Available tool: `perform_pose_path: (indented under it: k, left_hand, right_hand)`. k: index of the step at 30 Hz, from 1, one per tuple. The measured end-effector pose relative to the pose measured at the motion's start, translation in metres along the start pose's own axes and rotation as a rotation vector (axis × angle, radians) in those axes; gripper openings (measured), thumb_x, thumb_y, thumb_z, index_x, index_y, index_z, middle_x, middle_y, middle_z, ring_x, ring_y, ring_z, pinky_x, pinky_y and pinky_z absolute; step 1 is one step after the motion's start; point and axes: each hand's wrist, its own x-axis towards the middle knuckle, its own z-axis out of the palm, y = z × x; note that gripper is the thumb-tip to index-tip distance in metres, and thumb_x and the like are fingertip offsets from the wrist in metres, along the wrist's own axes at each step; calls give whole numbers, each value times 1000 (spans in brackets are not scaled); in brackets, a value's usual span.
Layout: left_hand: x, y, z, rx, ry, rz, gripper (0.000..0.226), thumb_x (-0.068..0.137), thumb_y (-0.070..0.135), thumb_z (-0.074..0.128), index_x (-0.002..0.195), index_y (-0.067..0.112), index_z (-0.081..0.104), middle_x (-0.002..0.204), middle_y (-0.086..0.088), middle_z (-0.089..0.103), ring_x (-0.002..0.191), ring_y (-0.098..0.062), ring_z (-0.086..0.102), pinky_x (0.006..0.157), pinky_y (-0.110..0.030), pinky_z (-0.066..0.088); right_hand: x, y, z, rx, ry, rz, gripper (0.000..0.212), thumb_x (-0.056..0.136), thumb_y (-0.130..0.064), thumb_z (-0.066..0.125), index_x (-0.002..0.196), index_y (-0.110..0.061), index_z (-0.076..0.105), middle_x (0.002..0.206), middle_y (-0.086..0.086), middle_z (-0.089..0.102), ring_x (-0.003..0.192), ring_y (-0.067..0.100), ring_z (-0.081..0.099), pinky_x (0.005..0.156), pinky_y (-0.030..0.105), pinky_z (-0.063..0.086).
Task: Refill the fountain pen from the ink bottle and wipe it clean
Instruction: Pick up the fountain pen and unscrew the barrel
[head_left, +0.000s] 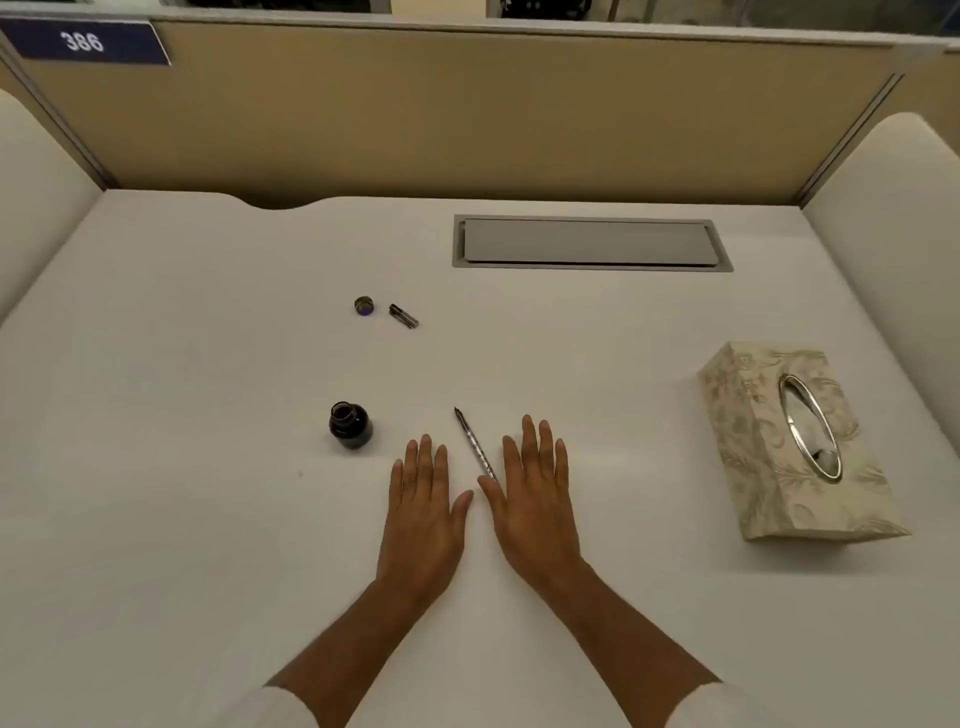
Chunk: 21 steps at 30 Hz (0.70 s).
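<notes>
On the white table, the left hand and the right hand lie flat with straight fingers, holding nothing. Between them lies the fountain pen, tip pointing away, just beside the right thumb and easy to pick up. Near the left hand stands the ink bottle, open and ready for dipping. Its lid and a small pen part sit farther back, out of the way. A tissue box waits at the right, likely for wiping.
</notes>
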Motion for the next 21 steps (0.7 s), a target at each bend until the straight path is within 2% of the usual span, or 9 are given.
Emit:
perform_pose_path:
  k: [14,21]
  left_hand:
    - [3,-2,7,30,12,29,65,107,47,21,161,12,13,170,-11,12,158,-22,5,127,-40,3]
    - [3,-3,7,32,-1,36,63,107,46,20,161,13,17,170,-12,13,158,-24,7,127,-43,6]
  right_hand:
    - [5,-8,25,59,89,2,48,106,-34,37,136,-3,58,160,21,34,152,32,24,123,49,22]
    - [6,-12,24,33,184,39,29,102,-22,47,108,-3,69,144,24,55,143,37,42,119,52,34]
